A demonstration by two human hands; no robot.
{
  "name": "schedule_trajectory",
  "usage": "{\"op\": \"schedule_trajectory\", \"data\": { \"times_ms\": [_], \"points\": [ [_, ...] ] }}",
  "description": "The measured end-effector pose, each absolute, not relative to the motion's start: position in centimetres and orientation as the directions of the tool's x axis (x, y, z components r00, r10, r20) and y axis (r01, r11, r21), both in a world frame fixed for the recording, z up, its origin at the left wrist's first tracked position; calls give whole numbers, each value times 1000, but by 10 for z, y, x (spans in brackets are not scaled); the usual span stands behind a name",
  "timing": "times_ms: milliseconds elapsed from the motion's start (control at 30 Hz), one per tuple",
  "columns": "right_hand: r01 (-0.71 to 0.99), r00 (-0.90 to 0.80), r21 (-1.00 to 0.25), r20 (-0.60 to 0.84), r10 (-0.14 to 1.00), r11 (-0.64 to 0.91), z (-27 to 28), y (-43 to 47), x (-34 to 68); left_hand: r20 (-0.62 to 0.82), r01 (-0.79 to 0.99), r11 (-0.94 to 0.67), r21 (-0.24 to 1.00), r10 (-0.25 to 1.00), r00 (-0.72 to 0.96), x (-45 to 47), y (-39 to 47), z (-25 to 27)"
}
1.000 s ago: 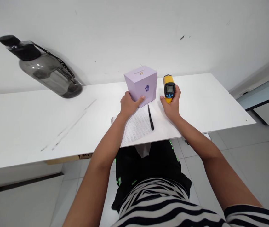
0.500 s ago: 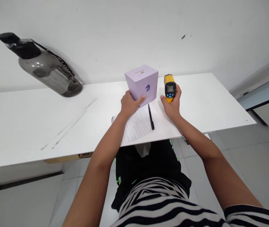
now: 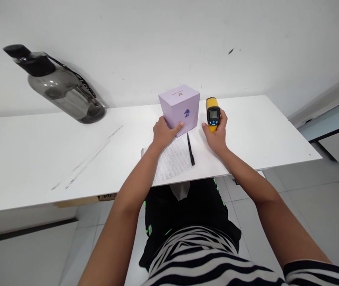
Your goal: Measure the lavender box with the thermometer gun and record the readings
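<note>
A lilac box (image 3: 184,113) with a dark blue horse-head emblem stands on the white table. My left hand (image 3: 165,133) grips its lower left corner, thumb across the front face and the other fingers mostly hidden along the side. To the right of the box, my right hand (image 3: 217,135) is wrapped round the handle of a yellow and black infrared thermometer (image 3: 213,113). Its small grey screen and blue buttons face me. Between my hands lies a black pen (image 3: 190,150), its lower part over a sheet of handwritten paper (image 3: 172,163) that my left forearm partly covers.
A grey see-through water bottle (image 3: 68,93) with a black lid is at the back left, by the wall (image 3: 157,39). The white table (image 3: 261,131) has its front edge close to my body and ends at the right. Tiled floor shows below.
The whole view has shifted slightly. My right hand and the thermometer have moved a little to the left, while my left hand keeps its grip on the box.
</note>
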State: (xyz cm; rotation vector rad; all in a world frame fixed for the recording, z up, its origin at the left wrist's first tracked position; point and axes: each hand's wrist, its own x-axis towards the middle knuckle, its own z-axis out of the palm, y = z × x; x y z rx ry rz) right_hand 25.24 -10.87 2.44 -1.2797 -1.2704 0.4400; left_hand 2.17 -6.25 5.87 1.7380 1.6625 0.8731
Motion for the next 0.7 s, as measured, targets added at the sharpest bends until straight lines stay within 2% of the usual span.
{"op": "schedule_trajectory", "data": {
  "times_ms": [700],
  "points": [
    [364, 339, -859, 483, 807, 361, 5, -100, 258, 57, 610, -51, 791, 998, 10, 22, -67, 61]
  ]
}}
